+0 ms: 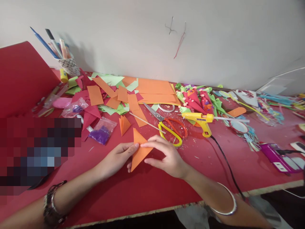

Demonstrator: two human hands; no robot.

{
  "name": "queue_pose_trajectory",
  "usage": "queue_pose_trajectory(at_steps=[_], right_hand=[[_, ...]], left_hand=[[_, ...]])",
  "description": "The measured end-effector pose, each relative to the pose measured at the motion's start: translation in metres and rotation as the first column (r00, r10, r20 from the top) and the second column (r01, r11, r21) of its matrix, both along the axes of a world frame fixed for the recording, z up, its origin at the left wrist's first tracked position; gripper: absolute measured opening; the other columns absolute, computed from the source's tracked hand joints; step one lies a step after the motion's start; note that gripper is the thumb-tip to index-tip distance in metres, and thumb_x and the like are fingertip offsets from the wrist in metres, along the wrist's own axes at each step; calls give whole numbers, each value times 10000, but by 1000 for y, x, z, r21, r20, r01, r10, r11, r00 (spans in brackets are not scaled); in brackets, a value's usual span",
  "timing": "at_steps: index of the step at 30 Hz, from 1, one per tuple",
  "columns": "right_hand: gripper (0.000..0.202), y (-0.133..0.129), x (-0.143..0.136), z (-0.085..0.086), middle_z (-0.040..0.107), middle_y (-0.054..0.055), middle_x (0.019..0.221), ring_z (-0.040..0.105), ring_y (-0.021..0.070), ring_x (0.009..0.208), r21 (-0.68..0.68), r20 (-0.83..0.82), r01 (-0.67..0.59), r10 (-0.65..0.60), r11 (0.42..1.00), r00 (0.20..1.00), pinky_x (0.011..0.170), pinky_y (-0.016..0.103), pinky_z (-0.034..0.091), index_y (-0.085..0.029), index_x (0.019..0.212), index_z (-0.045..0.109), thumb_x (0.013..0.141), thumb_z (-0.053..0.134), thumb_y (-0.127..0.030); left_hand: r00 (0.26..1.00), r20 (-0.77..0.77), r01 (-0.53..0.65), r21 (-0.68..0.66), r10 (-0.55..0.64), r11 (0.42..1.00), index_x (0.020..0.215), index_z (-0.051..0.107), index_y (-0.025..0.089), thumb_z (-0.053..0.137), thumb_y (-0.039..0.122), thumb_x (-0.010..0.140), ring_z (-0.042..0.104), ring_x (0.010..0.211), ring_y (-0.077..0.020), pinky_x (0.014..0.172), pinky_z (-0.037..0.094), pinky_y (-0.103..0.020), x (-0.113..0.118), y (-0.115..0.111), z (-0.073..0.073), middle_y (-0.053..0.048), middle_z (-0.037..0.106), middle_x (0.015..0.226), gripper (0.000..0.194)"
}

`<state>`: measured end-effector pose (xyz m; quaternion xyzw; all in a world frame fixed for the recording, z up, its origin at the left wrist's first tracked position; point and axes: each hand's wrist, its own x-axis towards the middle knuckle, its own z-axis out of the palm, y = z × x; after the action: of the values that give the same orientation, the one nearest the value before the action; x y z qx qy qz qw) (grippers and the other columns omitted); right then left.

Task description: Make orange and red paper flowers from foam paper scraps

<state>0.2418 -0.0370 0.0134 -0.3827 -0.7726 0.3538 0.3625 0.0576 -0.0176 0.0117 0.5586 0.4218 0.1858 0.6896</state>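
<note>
A folded orange paper triangle [140, 154] is held up above the red table, near its front. My left hand [121, 156] pinches its left edge, thumb on top and fingers behind. On the paper's upper right side rest the fingertips of my right hand [166, 156], its thumb apart below at the right corner. Just behind lies a smaller folded orange piece [124, 125]. Scissors [166, 122] with red and yellow handles lie open beyond my right hand, beside a thin stick [147, 122].
A yellow glue gun [199, 120] with a black cord lies right of the scissors. Orange sheets [154, 90], paper scraps, and a bag of purple beads [101, 132] lie behind and left. Red and green paper cones [195, 100] are piled at the back. A pen cup [69, 65] stands back left.
</note>
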Motion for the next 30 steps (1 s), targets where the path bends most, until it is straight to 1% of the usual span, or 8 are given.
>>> queue_pose_trajectory(at_steps=[7,12,15,18,20,24,28,30], right_hand=[[117,2,1,-1,604,29,819,567,130,776,1,-43,90,-90,996,995,712,269,455,-197,862,601,798,530,-262],[134,2,1,-3,599,12,709,560,116,675,-15,-5,195,-196,981,981,631,239,445,-182,741,561,819,480,-257],[116,1,0,-6,584,1,696,551,106,646,-48,3,212,-212,976,977,589,221,442,-186,757,539,815,479,-267],[81,-1,-2,-9,572,-4,725,548,97,634,-117,-48,182,-188,976,981,570,215,459,-193,827,513,812,484,-267],[87,-2,-3,-10,568,-4,753,552,93,640,-153,-78,147,-160,977,984,575,216,471,-197,880,493,813,483,-252],[123,-3,-3,-8,560,-8,759,559,91,648,-176,-96,104,-122,979,988,600,224,479,-202,942,463,821,469,-220],[124,-3,-3,-6,567,4,810,562,102,730,-103,-98,114,-124,988,987,673,238,476,-203,936,484,812,484,-214],[131,-4,-2,-6,566,4,818,560,101,738,-102,-92,100,-110,990,990,679,235,472,-204,939,495,809,493,-219]], left_hand=[[996,85,41,-100,-33,994,724,524,135,416,427,804,455,402,-72,455,359,-191,0,-1,0,48,491,447,322],[984,156,101,-109,-84,989,669,524,138,374,362,804,471,463,-81,526,409,-217,-2,-3,1,22,511,528,302],[988,112,105,8,-105,994,783,564,138,396,349,794,512,547,-108,554,435,-229,-2,-3,1,-12,584,672,270],[997,32,56,200,-63,978,891,585,155,508,333,763,549,708,-133,693,442,-239,-1,-4,0,-18,620,835,233],[999,-4,47,245,-48,968,858,598,149,488,346,786,543,738,-142,694,434,-234,1,-4,-1,-15,619,817,237],[997,-52,73,241,-63,968,727,587,126,422,397,819,509,630,-122,568,407,-206,2,-4,-2,-8,583,692,330],[998,-39,45,158,-40,986,695,560,121,408,436,821,505,604,-117,553,407,-210,1,-4,-1,-9,568,665,372],[1000,-9,26,102,-25,994,713,559,124,397,447,825,493,576,-106,544,401,-206,0,-4,0,-1,554,636,379]])
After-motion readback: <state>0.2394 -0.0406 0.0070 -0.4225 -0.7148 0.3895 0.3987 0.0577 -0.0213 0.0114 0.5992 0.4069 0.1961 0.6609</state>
